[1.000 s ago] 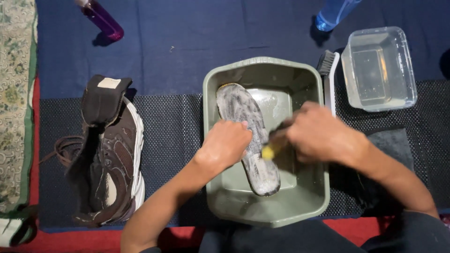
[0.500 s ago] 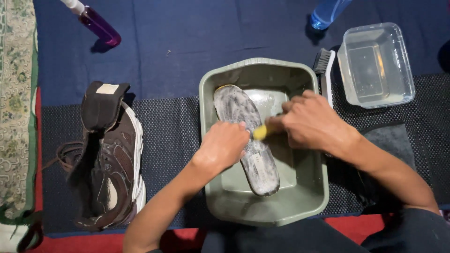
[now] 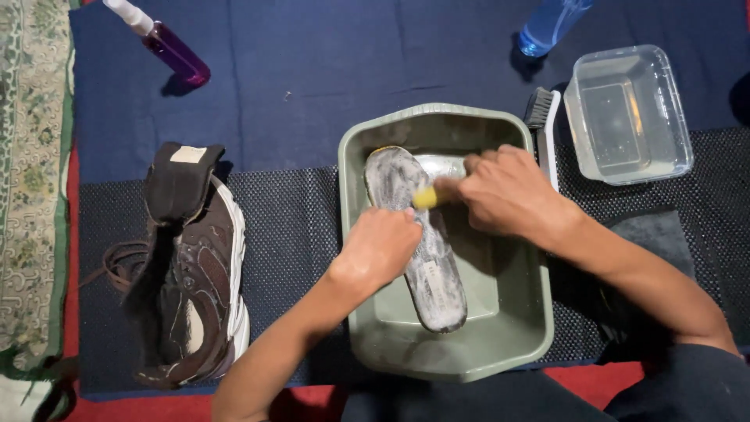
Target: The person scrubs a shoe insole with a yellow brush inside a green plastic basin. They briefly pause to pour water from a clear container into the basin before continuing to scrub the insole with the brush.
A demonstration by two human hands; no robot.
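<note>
While left hand [image 3: 379, 250] grips soapy insole [image 3: 418, 242] in green basin [image 3: 523, 344], right hand [image 3: 504, 191] clasps yellow brush [image 3: 426, 198].

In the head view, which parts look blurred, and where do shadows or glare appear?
Head view: the right hand and yellow brush tip are slightly motion-blurred; the soapy insole and left hand are sharper. The spray bottle casts a short shadow; the clear tub shows soft glare.
</note>
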